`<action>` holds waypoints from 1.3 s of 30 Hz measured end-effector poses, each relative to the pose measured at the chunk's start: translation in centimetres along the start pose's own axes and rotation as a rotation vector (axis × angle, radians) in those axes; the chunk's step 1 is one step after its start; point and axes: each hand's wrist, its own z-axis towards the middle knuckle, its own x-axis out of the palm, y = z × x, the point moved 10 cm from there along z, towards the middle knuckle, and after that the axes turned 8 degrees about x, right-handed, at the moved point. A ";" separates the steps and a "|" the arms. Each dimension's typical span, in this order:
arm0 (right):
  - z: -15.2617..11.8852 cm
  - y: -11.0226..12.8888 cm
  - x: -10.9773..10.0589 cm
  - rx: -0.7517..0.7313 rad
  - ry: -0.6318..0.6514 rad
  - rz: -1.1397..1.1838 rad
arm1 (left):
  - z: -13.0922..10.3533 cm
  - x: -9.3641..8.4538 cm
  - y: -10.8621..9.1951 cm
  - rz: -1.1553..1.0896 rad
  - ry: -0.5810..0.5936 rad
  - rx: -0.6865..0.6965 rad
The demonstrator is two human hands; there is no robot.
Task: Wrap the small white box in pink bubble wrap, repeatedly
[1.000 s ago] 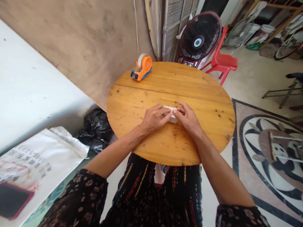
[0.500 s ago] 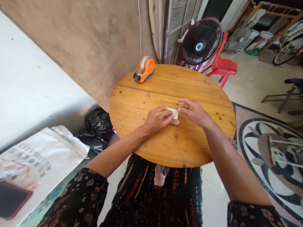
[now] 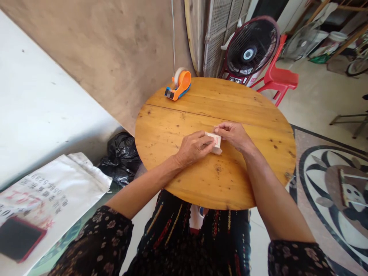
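A small white box with reddish print [image 3: 216,141] rests on the round wooden table [image 3: 184,184], near its middle. My left hand [image 3: 196,147] is closed on the box from the left, thumb and fingers against its sides. At the box's upper right corner is my right hand [image 3: 233,135], its thumb and index finger pinched together. Whatever those fingertips hold, if anything, is too small to make out.
An orange tape dispenser [image 3: 181,85] stands at the table's far left edge. Behind the table are a dark red fan [image 3: 250,50] and a red chair [image 3: 280,78]. A black plastic bag [image 3: 122,157] lies to the left, beside a white sack [image 3: 63,184] with a phone [image 3: 20,237].
My right hand's fingers have gone from spread to pinched at the box's far edge. The left hand keeps its hold. The whole view has shifted slightly.
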 end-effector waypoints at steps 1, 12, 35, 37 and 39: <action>0.0 0.3 -0.1 -0.031 -0.021 0.000 | 0.0 0.0 0.0 0.002 0.005 0.000; -0.4 2.3 -0.4 -0.178 -0.109 -0.077 | -0.1 0.2 -0.3 0.000 0.011 0.015; -3.2 4.9 0.9 -0.397 -0.046 -0.331 | 0.0 1.0 0.7 -0.042 0.104 -0.084; -3.5 5.2 0.9 -0.423 -0.037 -0.352 | -0.1 0.9 0.8 -0.046 0.098 -0.085; -3.8 5.5 1.0 -0.454 -0.031 -0.378 | -0.1 1.0 0.8 -0.053 0.100 -0.084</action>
